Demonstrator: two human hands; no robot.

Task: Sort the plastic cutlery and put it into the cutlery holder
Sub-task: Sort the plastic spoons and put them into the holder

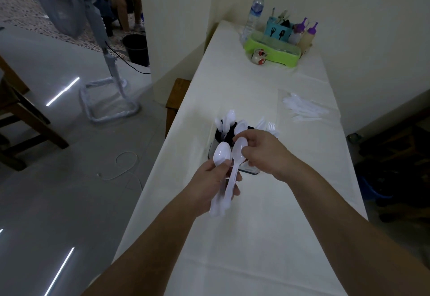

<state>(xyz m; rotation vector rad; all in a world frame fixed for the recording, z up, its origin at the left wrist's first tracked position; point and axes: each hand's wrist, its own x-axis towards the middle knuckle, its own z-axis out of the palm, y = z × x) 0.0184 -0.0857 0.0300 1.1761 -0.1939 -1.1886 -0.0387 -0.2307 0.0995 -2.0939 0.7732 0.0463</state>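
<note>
My left hand grips a bunch of white plastic spoons by their handles, bowls pointing up. My right hand pinches the bowl of one spoon from that bunch, just in front of the cutlery holder. The dark metal holder stands in the middle of the table with white spoons upright in its left part and white forks at its right side. A loose pile of white plastic cutlery lies on the cloth to the far right.
A white cloth covers the long table. At the far end stand a green tray with a teal utensil box, squeeze bottles, a water bottle and a small jar. A fan stand, bucket and seated person are left on the floor.
</note>
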